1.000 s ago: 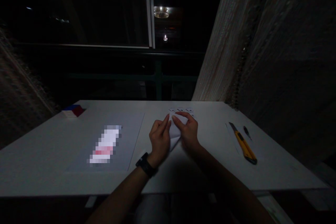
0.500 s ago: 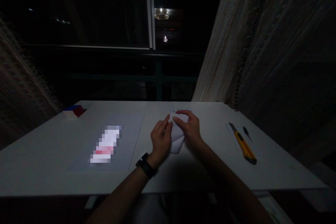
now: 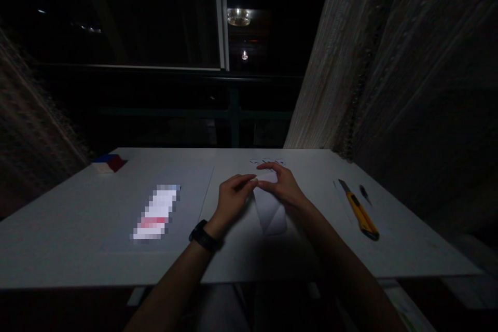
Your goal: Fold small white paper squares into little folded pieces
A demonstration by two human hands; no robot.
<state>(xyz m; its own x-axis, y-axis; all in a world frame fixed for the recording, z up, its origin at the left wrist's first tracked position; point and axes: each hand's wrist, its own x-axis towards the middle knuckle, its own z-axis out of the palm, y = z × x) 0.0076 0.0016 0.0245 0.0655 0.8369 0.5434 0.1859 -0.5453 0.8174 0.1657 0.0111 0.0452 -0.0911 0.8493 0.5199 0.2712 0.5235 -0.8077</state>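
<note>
A folded sheet of white paper (image 3: 270,212) with a slanting crease hangs between my hands above the table. My left hand (image 3: 235,194), with a dark watch on its wrist, pinches the paper's upper left corner between thumb and fingertips. My right hand (image 3: 283,184) grips the top edge, its thumb on the near side and its index finger curved over the far side. Both thumbs meet close together at that corner. Behind my right hand, a slip with dark marks (image 3: 268,161) lies on the table, partly covered.
The white table (image 3: 78,264) carries a yellow utility knife (image 3: 361,212) and a small dark pointed tool (image 3: 364,194) on the right. At left, a blurred-out bright phone-like rectangle (image 3: 157,210) rests on a large sheet (image 3: 200,187). A red, blue and white block (image 3: 108,163) stands far left.
My left hand has slid left and flattened its fingers against the corner. The paper has turned, its lower end swinging right and towards me. My right hand has shifted slightly right.
</note>
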